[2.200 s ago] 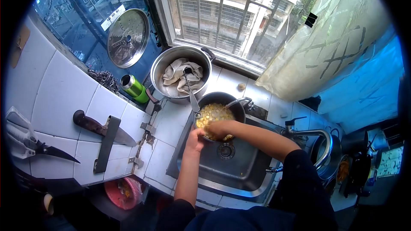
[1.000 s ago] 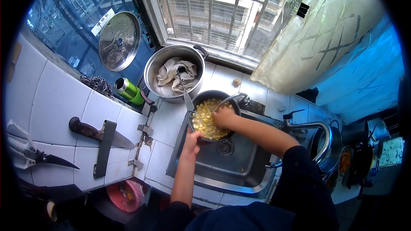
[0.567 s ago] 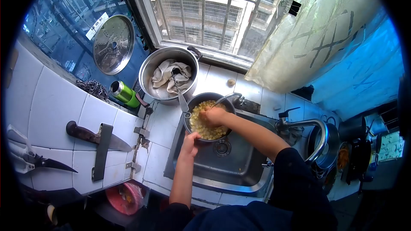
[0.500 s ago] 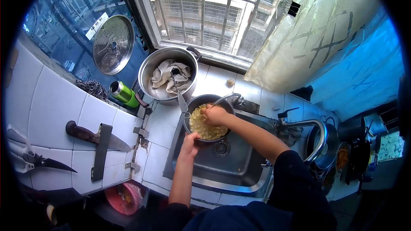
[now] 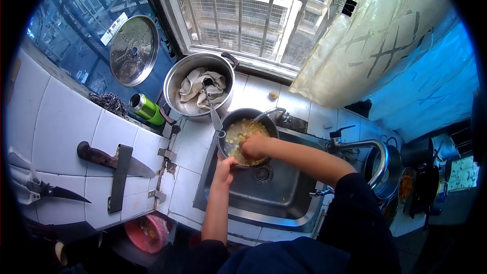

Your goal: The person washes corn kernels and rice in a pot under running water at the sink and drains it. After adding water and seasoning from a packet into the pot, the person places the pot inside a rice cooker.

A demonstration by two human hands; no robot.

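Left hand (image 5: 224, 169) clamped a pot's (image 5: 237, 115) rim at the sink (image 5: 251, 200).
Right hand (image 5: 255, 147) dipped among yellow pieces (image 5: 257, 128), its finger closure hidden.

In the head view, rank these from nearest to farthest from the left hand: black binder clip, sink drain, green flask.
From the left hand:
1. Sink drain: just to its right.
2. Green flask: ahead and left.
3. Black binder clip: far ahead and right, on the curtain.
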